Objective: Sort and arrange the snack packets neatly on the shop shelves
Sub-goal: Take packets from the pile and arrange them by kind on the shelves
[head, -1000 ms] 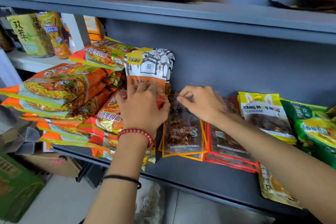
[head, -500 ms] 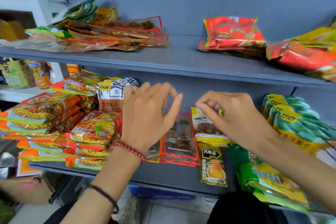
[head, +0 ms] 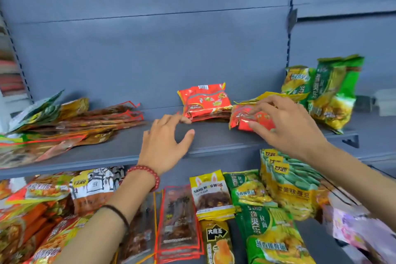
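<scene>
Both hands reach onto the upper shelf (head: 214,141). The left hand (head: 167,143) hovers over bare shelf, its grip wide open and holding nothing, fingertips just beside a red packet stack (head: 204,100) at the back of the shelf. The right hand (head: 289,128) has its grip curled on a crumpled red packet (head: 242,119), thumb and fingers pinching it just right of that stack (whether it touches the shelf cannot be told). Green-and-yellow packets (head: 330,92) stand upright further right; flat brown packets (head: 96,120) lie heaped at the left end. On the lower shelf (head: 315,242) lie more snacks, among them a yellow rabbit-eared packet (head: 212,195). A red bead bracelet (head: 147,176) circles the left wrist.
</scene>
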